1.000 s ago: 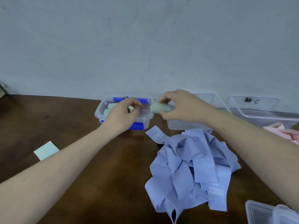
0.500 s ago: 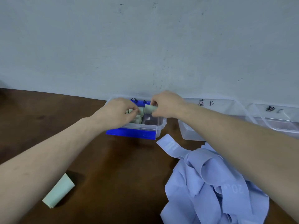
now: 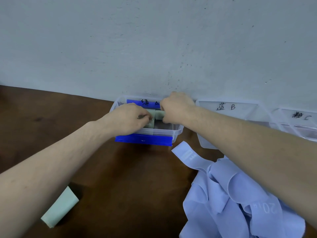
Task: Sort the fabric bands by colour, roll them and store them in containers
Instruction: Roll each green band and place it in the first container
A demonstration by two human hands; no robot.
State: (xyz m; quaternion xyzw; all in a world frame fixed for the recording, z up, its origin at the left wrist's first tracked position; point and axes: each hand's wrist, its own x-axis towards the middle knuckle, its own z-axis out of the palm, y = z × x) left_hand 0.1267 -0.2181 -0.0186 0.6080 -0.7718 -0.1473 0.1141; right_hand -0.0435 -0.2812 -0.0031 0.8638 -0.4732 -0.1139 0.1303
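From the head camera, we reach both forearms to the box (image 3: 177,131) at the desk's (image 3: 120,169) far edge. Our left hand (image 3: 127,118) curls on a green roll (image 3: 151,124) inside; our right hand (image 3: 176,107) grips another roll (image 3: 159,114) above it. A third green roll (image 3: 60,207) lies near the front-left edge, blue bands (image 3: 231,194) heaped front-right.

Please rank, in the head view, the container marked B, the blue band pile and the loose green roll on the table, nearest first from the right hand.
From the right hand:
1. Container marked B, just to its right.
2. Blue band pile, nearer the camera, right.
3. Loose green roll, far lower left.
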